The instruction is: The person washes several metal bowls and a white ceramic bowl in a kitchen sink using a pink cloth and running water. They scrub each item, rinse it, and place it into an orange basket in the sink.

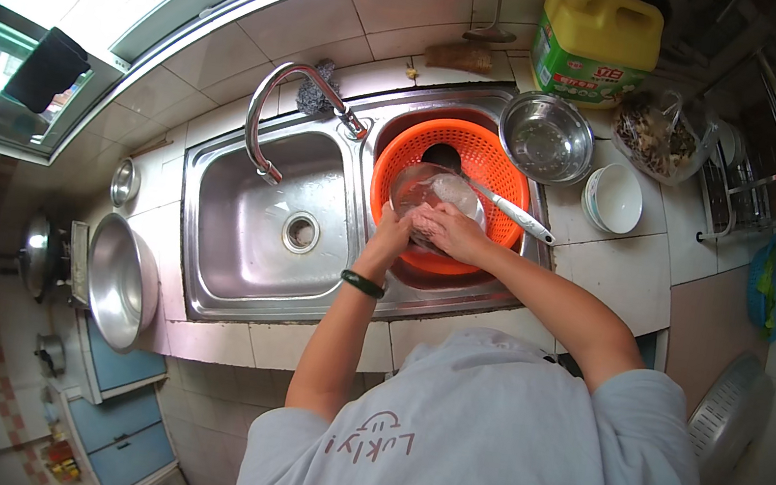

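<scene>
In the right sink basin an orange perforated colander (390, 168) holds a black-headed ladle (445, 154) with a long light handle and a shiny round bowl (407, 181) with something pale, translucent in it. My left hand (395, 226) and my right hand (449, 228) meet at the bowl's near side, fingers closed around a soft pinkish item (426, 218), perhaps meat or a bag. Its exact nature and the bowl's material are unclear.
Left are an empty basin (258, 214) under a tap (268, 107) and a steel bowl (116, 274). Right are a steel bowl (547, 131), white bowls (612, 200), a yellow jug (594, 43), a bagged food pile (661, 132), a rack (757, 156) and a blue basket (759, 285).
</scene>
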`<state>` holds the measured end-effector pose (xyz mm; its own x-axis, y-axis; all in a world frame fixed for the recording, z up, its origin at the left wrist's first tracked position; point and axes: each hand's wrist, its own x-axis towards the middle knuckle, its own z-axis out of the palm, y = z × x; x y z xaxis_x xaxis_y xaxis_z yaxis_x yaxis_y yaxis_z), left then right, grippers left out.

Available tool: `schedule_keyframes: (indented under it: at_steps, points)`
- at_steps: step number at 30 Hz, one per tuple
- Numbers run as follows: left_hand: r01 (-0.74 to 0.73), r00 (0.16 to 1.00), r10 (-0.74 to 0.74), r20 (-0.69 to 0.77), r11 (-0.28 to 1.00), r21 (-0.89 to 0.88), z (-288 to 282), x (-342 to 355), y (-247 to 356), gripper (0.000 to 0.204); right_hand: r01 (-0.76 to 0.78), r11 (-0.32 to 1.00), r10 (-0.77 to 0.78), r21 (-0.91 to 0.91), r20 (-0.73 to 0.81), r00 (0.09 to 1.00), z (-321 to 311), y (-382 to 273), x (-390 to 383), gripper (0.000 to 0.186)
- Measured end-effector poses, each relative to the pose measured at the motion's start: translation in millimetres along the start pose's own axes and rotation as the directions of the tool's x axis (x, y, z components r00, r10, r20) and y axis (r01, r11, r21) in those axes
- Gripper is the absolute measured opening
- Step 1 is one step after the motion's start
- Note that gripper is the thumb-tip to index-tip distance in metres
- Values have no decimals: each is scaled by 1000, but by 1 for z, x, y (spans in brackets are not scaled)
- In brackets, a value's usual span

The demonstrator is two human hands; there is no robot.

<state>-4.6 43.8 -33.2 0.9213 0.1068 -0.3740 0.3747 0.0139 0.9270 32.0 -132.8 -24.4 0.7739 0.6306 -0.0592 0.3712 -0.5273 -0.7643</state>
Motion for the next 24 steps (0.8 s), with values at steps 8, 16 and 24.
schedule_keyframes:
  at_steps: [8, 16, 24]
  points:
    - [31, 987, -16, 159, 995, -96, -17, -34, 2, 47, -151, 985, 140, -86, -122, 983, -2, 14, 19, 36]
    - [95, 995, -74, 69, 919, -383, -10, -59, 35, 48, 169, 975, -183, 145, 88, 979, -12, -53, 13, 26]
    - [75, 997, -60, 49, 912, -403, -22, -69, 49, 44, -47, 972, 78, -232, 126, 989, -53, -19, 4, 29]
